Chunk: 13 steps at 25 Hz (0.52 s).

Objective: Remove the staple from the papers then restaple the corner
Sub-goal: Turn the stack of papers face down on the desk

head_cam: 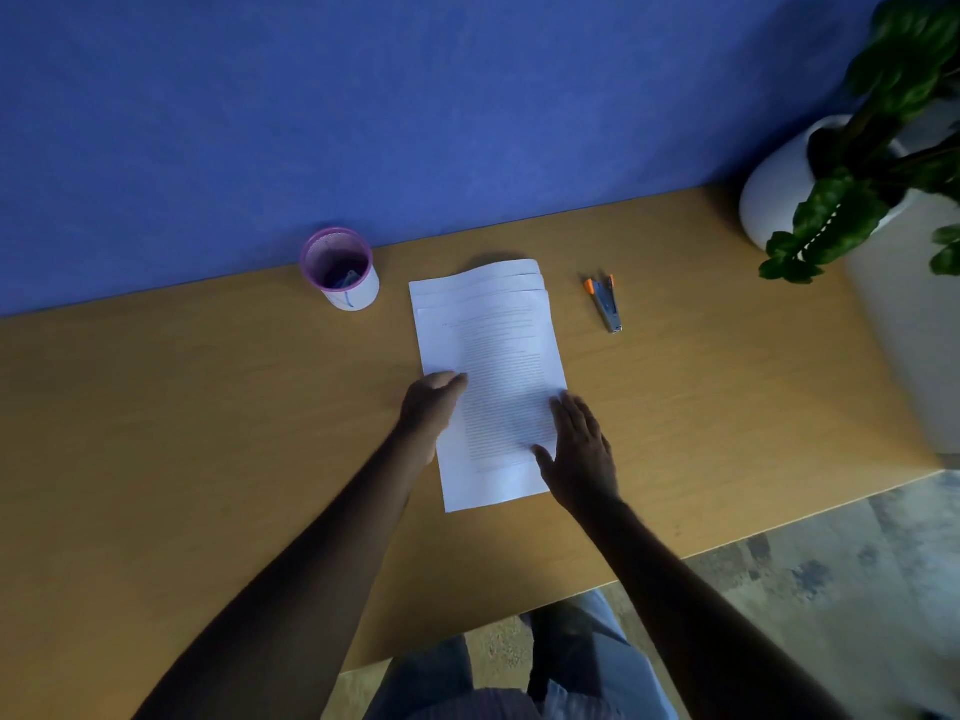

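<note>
Item 1: papers, mid bench, sheets fanned at far end. My left hand rests on left edge, fingers together; right hand on right edge, fingers spread flat. Stapler just right of papers; pen cup to the left.

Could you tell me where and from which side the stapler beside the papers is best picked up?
Take the stapler across its narrow metal body, mid-length, coming from above with the right hand, which is nearer. It lies flat on the desk with open space around it, orange-tipped end toward the wall, so its long sides are probably free for thumb and fingers.
</note>
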Each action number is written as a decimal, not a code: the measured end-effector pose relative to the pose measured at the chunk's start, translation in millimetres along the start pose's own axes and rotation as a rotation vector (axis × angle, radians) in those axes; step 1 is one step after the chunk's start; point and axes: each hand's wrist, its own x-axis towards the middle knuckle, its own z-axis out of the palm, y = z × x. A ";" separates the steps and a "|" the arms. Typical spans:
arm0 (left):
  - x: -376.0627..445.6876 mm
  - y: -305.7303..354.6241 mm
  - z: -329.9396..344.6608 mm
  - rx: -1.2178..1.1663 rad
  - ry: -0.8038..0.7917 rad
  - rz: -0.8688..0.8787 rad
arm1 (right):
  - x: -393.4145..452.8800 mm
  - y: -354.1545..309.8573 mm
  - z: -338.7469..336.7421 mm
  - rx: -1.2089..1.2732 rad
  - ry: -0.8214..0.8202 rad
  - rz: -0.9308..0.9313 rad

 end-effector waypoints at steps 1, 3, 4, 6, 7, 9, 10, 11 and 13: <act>-0.9 -5.3 4.1 0.237 0.043 0.085 | 0.0 0.5 -0.7 -0.004 -0.001 -0.006; -6.4 -15.1 12.9 0.621 0.170 0.185 | 0.6 2.8 -2.9 -0.018 -0.009 -0.022; -9.8 -17.7 17.7 0.660 0.214 0.206 | 0.8 4.3 -4.2 -0.026 -0.016 -0.028; -12.7 -16.7 25.2 0.530 0.260 0.201 | 1.0 7.1 -6.3 -0.033 -0.018 -0.034; -12.5 -13.0 26.8 0.422 0.282 0.186 | 0.4 7.3 -7.3 -0.035 -0.014 -0.037; -11.6 -4.9 28.8 0.251 0.337 0.149 | 0.4 8.4 -10.5 -0.049 -0.009 -0.060; -10.9 0.2 29.6 0.194 0.365 0.126 | 1.7 11.6 -12.4 -0.056 -0.010 -0.079; -9.4 4.5 28.2 0.151 0.384 0.103 | 3.0 14.5 -13.2 -0.058 -0.010 -0.095; -7.5 10.2 26.1 0.113 0.406 0.072 | 5.9 23.2 -12.5 -0.055 -0.009 -0.129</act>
